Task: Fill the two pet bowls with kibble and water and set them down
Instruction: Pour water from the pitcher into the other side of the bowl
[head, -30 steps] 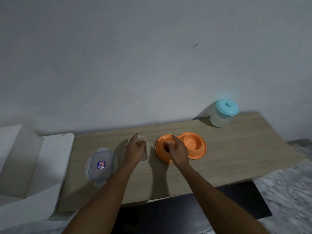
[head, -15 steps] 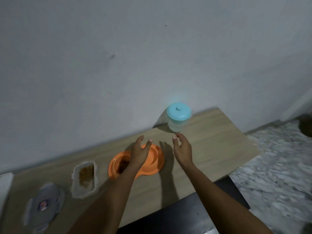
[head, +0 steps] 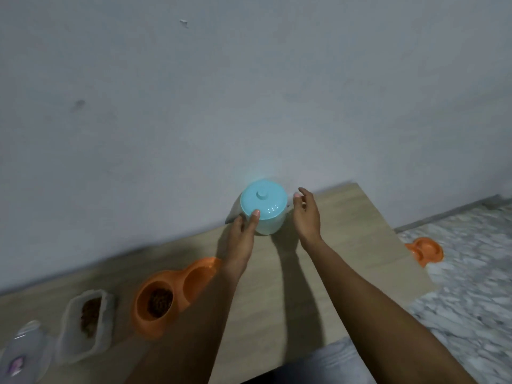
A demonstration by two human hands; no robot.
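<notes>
A pale container with a turquoise lid stands on the wooden table against the wall. My left hand touches its left side, fingers reaching around it. My right hand hovers just right of it, fingers spread and apart from it. An orange double pet bowl lies lower left on the table, with brown kibble in its left cup and nothing in its right cup. A clear tub of kibble sits left of the bowl.
The tub's clear lid lies at the table's far left. A second orange double bowl sits on the marble floor past the table's right end. The grey wall runs close behind the table.
Both hands have left the orange bowl and the kibble tub and moved right to the turquoise-lidded container. My view has swung right, bringing the floor bowl into sight.
</notes>
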